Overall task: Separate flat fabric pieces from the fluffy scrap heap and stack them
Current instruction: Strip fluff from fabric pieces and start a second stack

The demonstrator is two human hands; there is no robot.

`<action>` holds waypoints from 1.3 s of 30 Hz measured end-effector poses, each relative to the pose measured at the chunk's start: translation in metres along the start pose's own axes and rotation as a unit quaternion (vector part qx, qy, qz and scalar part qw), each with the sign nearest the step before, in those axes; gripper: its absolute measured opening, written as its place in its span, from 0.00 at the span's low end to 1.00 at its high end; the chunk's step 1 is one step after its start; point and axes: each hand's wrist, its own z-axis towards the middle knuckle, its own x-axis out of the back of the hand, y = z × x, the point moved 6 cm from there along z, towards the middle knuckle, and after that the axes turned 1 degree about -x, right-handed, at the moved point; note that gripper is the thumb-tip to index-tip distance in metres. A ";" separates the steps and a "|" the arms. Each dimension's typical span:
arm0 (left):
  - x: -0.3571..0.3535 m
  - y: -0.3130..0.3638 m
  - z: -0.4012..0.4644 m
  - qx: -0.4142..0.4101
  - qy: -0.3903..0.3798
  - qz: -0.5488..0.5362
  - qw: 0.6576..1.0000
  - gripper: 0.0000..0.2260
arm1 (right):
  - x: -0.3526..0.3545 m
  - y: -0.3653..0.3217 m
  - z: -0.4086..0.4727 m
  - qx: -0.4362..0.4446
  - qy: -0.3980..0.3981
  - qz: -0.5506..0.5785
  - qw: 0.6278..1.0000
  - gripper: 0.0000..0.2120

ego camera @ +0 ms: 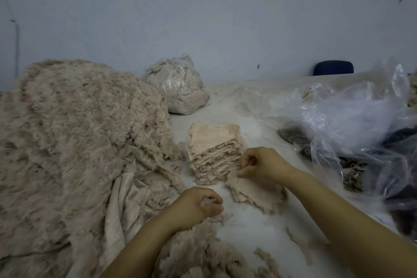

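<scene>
A large beige fluffy scrap heap (pixel 79 137) covers the left of the table. In the middle stands a stack of flat beige fabric pieces (pixel 214 151), its top piece smooth side up. Just in front of the stack lies a flat fabric piece (pixel 255 192) on some fluffy scraps. My right hand (pixel 261 162) pinches the near-left corner of that piece. My left hand (pixel 198 205) is curled around a small tuft of fluff (pixel 208 201), close to the heap's front edge.
A tied clear bag of beige scraps (pixel 178 83) sits at the back. Crumpled clear plastic bags (pixel 352 119) with dark fabric fill the right side. Loose fluff bits (pixel 264 255) lie on the white table (pixel 248 232) near me. A blue chair back (pixel 334 67) shows by the wall.
</scene>
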 end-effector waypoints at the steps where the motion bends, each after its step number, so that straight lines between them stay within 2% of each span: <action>1: 0.000 0.000 0.000 0.001 0.000 0.001 1.000 0.03 | -0.005 0.003 -0.006 -0.006 -0.005 -0.009 1.000 0.11; 4: 0.001 0.000 0.000 -0.001 0.006 0.006 1.000 0.02 | -0.022 0.007 -0.025 0.001 -0.071 -0.124 0.990 0.22; 6: 0.001 -0.003 0.001 0.011 0.004 0.005 1.000 0.09 | -0.031 0.006 -0.034 0.007 -0.107 -0.173 0.979 0.27; 8: 0.002 -0.003 0.002 0.032 0.022 -0.001 0.999 0.16 | -0.032 0.003 -0.039 0.020 -0.110 -0.167 0.980 0.25; 11: 0.009 0.007 0.004 0.030 0.073 0.005 0.997 0.10 | -0.027 -0.004 -0.042 0.048 -0.088 -0.147 0.984 0.24; 13: 0.013 0.011 0.008 0.044 0.076 0.025 0.996 0.10 | -0.020 -0.005 -0.045 0.052 -0.063 -0.137 0.987 0.25; 14: 0.014 0.012 0.011 0.052 0.068 0.041 0.996 0.12 | -0.018 -0.003 -0.047 0.050 -0.056 -0.140 0.987 0.25; 15: 0.014 0.014 0.014 0.059 0.065 0.061 0.994 0.21 | -0.018 -0.001 -0.048 0.049 -0.052 -0.149 0.986 0.24; 18: 0.010 0.018 0.025 0.082 0.070 0.091 0.990 0.25 | -0.022 0.002 -0.049 0.049 -0.040 -0.139 0.988 0.14; 20: 0.004 0.025 0.031 0.075 0.088 0.059 0.992 0.22 | -0.022 0.003 -0.050 0.047 -0.007 -0.096 0.994 0.08; 23: -0.002 0.034 0.036 0.076 0.110 -0.027 0.991 0.13 | -0.013 0.006 -0.050 0.047 0.037 -0.016 0.998 0.04; 27: 0.005 0.041 0.036 0.087 0.143 -0.245 0.955 0.21 | 0.010 0.005 -0.050 0.068 0.089 -0.009 0.994 0.05; 29: 0.006 0.044 0.034 0.090 0.139 -0.273 0.948 0.19 | 0.023 0.002 -0.052 0.094 0.120 -0.034 0.988 0.07; 31: 0.000 0.043 0.030 0.101 0.121 -0.226 0.961 0.18 | 0.024 0.004 -0.054 0.111 0.109 -0.077 0.985 0.08; 35: -0.011 0.028 0.023 0.124 0.062 -0.073 0.988 0.11 | -0.009 0.018 -0.058 0.086 -0.038 -0.195 0.976 0.15; 37: -0.003 0.020 0.018 0.121 0.042 -0.031 0.991 0.12 | -0.011 0.015 -0.062 0.093 -0.017 -0.188 0.978 0.19; 39: 0.007 0.014 0.009 0.114 0.025 -0.016 0.993 0.11 | -0.008 0.003 -0.065 0.104 0.049 -0.119 0.986 0.18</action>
